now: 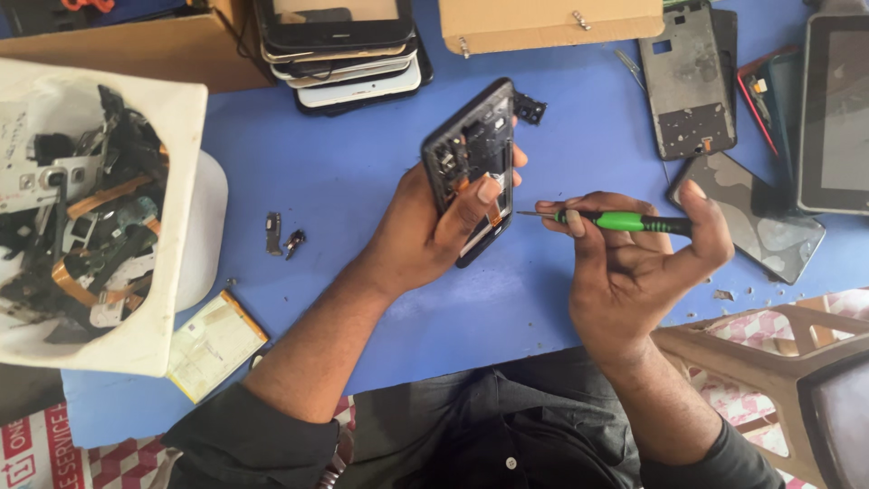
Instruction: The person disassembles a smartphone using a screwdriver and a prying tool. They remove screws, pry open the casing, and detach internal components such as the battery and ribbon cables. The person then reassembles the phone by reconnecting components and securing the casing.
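Note:
My left hand (425, 226) holds an opened black phone (466, 149) tilted up over the blue table (344, 154), thumb pressed on its exposed insides. My right hand (634, 263) grips a green-and-black screwdriver (625, 221) between thumb and fingers. Its metal tip points left and ends just beside the phone's lower edge.
A white tub (181, 118) full of phone parts stands at the left, a flat battery (213, 344) beneath it. Small loose parts (281, 237) lie on the table. A stack of phones (348, 54), a cardboard box (543, 23), a bare phone frame (688, 81), a cracked screen (756, 217) and a tablet (833, 109) line the back and right.

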A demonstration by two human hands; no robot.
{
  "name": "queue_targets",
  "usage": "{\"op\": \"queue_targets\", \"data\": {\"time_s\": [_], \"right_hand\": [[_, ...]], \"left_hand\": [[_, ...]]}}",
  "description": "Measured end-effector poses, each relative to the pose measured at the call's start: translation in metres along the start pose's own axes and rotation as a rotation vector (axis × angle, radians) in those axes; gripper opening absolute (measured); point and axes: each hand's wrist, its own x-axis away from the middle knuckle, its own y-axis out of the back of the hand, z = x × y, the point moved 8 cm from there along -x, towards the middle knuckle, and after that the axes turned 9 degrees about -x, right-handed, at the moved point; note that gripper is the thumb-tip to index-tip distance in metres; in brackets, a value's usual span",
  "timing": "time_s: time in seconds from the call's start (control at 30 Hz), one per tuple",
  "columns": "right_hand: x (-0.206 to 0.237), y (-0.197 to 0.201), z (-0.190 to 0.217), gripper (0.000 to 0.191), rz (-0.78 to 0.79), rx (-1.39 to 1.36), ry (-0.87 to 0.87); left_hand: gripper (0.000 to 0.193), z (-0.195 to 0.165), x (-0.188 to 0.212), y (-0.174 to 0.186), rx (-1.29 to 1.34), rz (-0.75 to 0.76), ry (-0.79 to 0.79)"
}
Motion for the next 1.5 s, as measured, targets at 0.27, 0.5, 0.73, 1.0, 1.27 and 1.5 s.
{"op": "queue_targets", "data": {"time_s": [0.27,0.5,0.73,1.0,1.27,1.5], "right_hand": [[0.005,0.011,-0.007,0.061,-0.005,0.064,-0.010],[0.009,0.003,-0.011,0.065,0.071,-0.082,-0.049],[0.009,-0.012,-0.015,0.071,0.179,-0.107,-0.073],[0.001,-0.027,-0.006,0.070,0.241,-0.077,-0.021],[-0.007,-0.034,0.002,0.076,0.280,-0.032,-0.018],[-0.012,-0.040,0.003,0.082,0.272,-0.054,-0.053]], "left_hand": [[0.050,0.000,-0.006,0.000,0.285,-0.058,-0.011],[0.057,0.002,-0.004,0.000,0.259,-0.038,-0.006],[0.058,0.005,-0.006,-0.003,0.264,0.053,-0.052],[0.056,0.008,-0.005,-0.008,0.225,0.096,-0.064],[0.053,0.006,-0.003,-0.008,0.188,0.108,-0.054],[0.051,0.006,-0.002,-0.005,0.069,0.103,-0.009]]}}
